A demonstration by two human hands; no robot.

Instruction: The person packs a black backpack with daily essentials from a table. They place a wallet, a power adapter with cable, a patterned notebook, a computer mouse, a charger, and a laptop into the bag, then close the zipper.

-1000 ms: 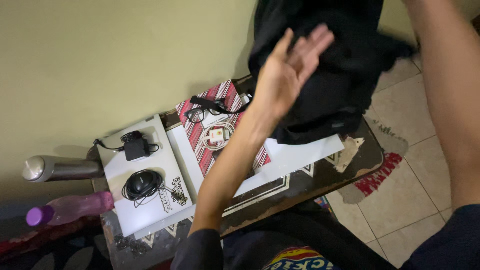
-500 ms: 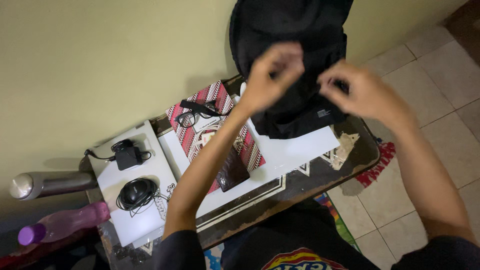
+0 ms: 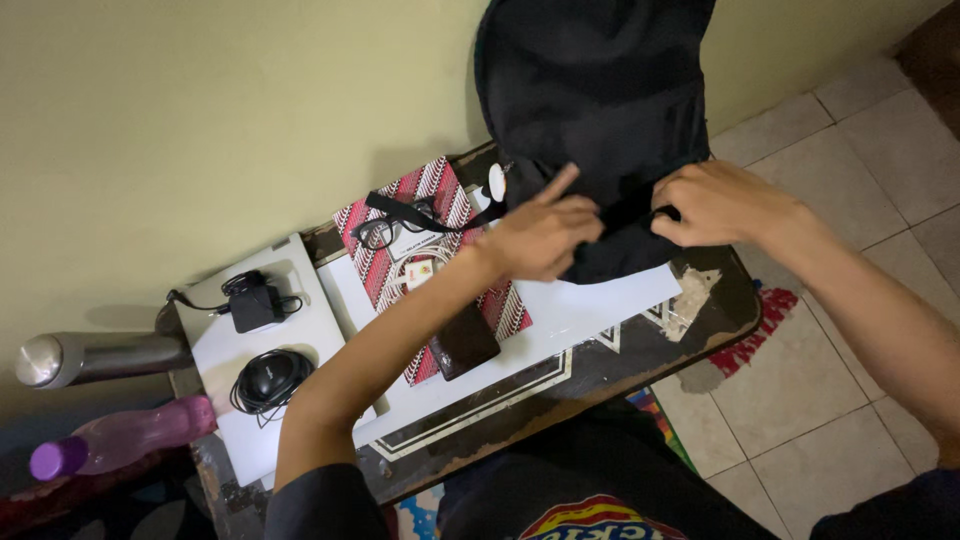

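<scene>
The black fabric backpack [image 3: 600,110] stands upright at the far edge of the worn dark wooden table [image 3: 640,350], leaning against the pale wall; I take it as my reference. My left hand [image 3: 540,235] rests on its lower front, index finger extended, the other fingers curled on a fold of fabric or a zip tab; I cannot tell which. My right hand [image 3: 715,205] has its grip closed on a black strap or fabric edge at the same lower front. I judge the bag is being worked at an opening or fastening; whether that opening is open or shut is hidden.

Nothing visibly loaded. Still lying out, all left of the backpack:
- red-and-white patterned cloth [image 3: 425,200] with black-framed glasses [image 3: 385,232] and a coiled white cable [image 3: 415,270] on it
- dark wallet-like case [image 3: 465,345], nearer me than the backpack
- white laptop [image 3: 300,310] carrying a black charger [image 3: 255,305] and black corded mouse [image 3: 268,378]
- steel bottle [image 3: 90,358] and purple bottle [image 3: 120,440], farthest left.
</scene>
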